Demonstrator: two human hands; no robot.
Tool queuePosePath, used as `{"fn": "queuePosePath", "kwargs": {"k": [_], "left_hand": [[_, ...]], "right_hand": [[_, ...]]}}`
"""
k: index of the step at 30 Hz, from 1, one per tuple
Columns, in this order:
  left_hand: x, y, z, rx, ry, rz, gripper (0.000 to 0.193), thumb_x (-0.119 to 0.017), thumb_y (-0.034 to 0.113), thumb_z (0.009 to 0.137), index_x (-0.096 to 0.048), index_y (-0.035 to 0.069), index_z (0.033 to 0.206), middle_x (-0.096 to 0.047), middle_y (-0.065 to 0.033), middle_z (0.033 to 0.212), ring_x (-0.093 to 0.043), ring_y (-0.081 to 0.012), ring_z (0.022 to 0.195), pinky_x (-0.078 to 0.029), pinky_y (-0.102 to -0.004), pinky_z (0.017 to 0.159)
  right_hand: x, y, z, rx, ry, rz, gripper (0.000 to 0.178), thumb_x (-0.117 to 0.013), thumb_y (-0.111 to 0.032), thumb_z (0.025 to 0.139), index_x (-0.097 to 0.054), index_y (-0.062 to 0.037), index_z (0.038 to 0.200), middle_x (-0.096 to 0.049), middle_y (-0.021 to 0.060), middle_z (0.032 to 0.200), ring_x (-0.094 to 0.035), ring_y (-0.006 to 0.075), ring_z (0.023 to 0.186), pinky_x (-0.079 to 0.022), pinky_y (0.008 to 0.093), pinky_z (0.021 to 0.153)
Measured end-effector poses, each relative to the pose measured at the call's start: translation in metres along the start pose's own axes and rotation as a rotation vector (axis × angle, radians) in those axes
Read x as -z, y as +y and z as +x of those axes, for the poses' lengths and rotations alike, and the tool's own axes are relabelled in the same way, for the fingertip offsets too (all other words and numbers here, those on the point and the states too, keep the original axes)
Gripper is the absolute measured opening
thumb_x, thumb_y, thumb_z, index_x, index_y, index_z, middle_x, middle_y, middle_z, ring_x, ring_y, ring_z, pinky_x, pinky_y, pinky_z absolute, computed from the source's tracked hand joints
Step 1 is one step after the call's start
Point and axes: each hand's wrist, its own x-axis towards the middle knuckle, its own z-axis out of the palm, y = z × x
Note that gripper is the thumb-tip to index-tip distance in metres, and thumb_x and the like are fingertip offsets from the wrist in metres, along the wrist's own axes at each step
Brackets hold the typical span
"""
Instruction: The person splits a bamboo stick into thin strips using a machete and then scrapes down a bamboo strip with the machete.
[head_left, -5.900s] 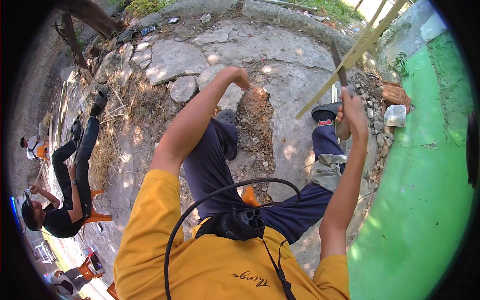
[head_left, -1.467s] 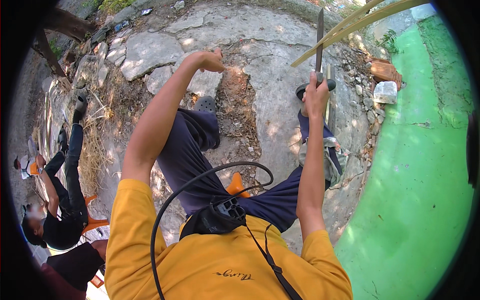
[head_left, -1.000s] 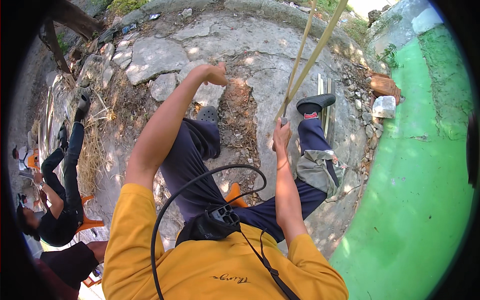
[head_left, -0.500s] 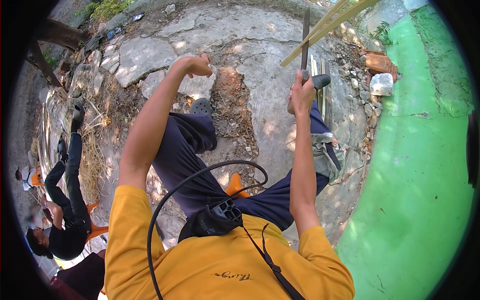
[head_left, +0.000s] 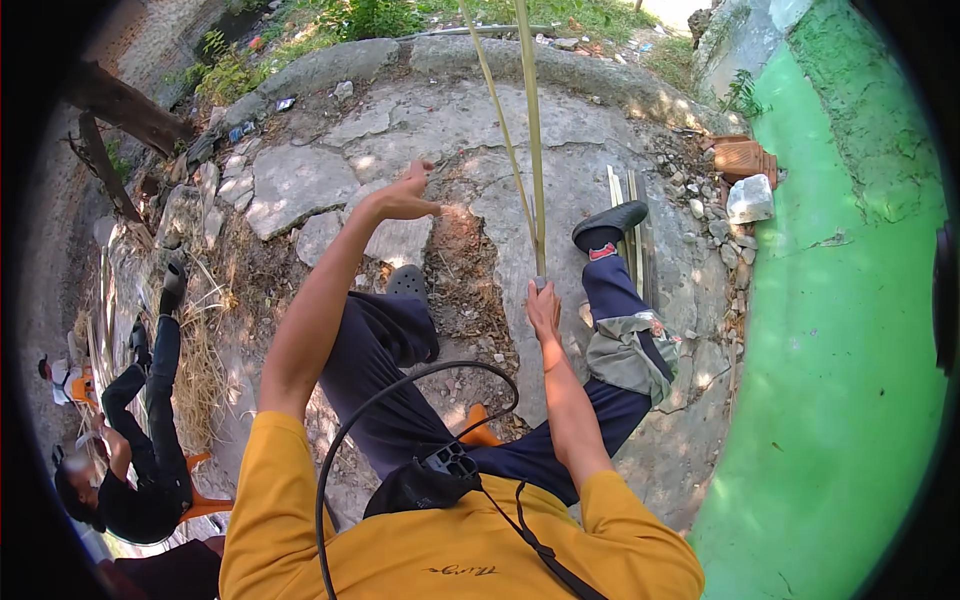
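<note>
My right hand is closed low in front of my right knee. It grips the handle of a long-bladed knife; only a short grey part shows above the fingers, and the blade is hard to make out against the bamboo. Two long pale bamboo strips rise from just above this hand, spreading into a narrow V toward the top edge. Over the broken concrete, beyond my left knee, my left hand is held out with fingers apart and nothing in it.
More thin strips lie beside my right shoe. A white block and a brown clay piece sit by the green wall. At left sits another person. A black cable loops over my lap.
The bamboo strips have swung left and now point away from me. My right hand has come lower and left with the knife. My left hand's curled fingers have spread.
</note>
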Motion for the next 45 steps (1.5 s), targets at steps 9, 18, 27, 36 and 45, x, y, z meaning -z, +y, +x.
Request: {"fn": "queuePosePath", "kwargs": {"k": [9, 18, 27, 36, 45], "left_hand": [[0.010, 0.080, 0.029, -0.001, 0.660, -0.371, 0.142, -0.075, 0.074, 0.072, 0.000, -0.016, 0.152, -0.015, -0.0435, 0.153, -0.025, -0.0524, 0.145, -0.028, -0.0569, 0.119], [0.042, 0.112, 0.055, -0.379, 0.415, -0.756, 0.077, -0.066, 0.044, 0.097, -0.036, -0.003, 0.149, -0.051, -0.0266, 0.142, -0.056, -0.0305, 0.131, -0.049, -0.0440, 0.107], [0.024, 0.159, 0.045, -0.529, 0.321, -0.701, 0.024, -0.054, 0.011, 0.103, -0.063, -0.004, 0.120, -0.073, -0.0127, 0.095, -0.071, -0.0171, 0.089, -0.059, -0.0318, 0.084], [0.011, 0.154, 0.023, -0.522, 0.249, -0.846, 0.032, -0.058, 0.012, 0.102, -0.052, 0.000, 0.130, -0.070, -0.0132, 0.104, -0.070, -0.0186, 0.091, -0.057, -0.0335, 0.086], [0.043, 0.177, 0.000, -0.539, 0.467, -0.843, 0.047, -0.063, 0.018, 0.099, -0.045, 0.004, 0.141, -0.068, -0.0175, 0.121, -0.065, -0.0247, 0.117, -0.051, -0.0403, 0.101]], "right_hand": [[0.004, 0.004, -0.010, 0.073, 0.018, -0.027, 0.048, -0.056, -0.044, 0.098, -0.058, 0.0022, 0.112, -0.069, 0.0302, 0.090, -0.066, 0.0508, 0.087, -0.049, 0.0568, 0.074], [0.008, 0.012, -0.053, 0.112, 0.002, 0.091, 0.043, -0.057, -0.042, 0.098, -0.056, -0.0036, 0.118, -0.067, 0.0314, 0.086, -0.064, 0.0533, 0.083, -0.049, 0.0589, 0.069], [0.004, 0.022, -0.058, 0.104, -0.059, 0.214, 0.043, -0.060, -0.042, 0.097, -0.061, -0.0006, 0.108, -0.067, 0.0270, 0.084, -0.066, 0.0472, 0.087, -0.049, 0.0490, 0.070], [0.001, 0.032, -0.068, 0.149, 0.003, 0.207, 0.047, -0.061, -0.041, 0.097, -0.059, 0.0022, 0.114, -0.067, 0.0262, 0.081, -0.067, 0.0469, 0.085, -0.049, 0.0504, 0.069], [0.021, -0.015, -0.044, 0.161, 0.000, 0.202, 0.046, -0.058, -0.045, 0.097, -0.057, -0.0015, 0.114, -0.067, 0.0299, 0.083, -0.065, 0.0513, 0.085, -0.049, 0.0567, 0.071]]}}
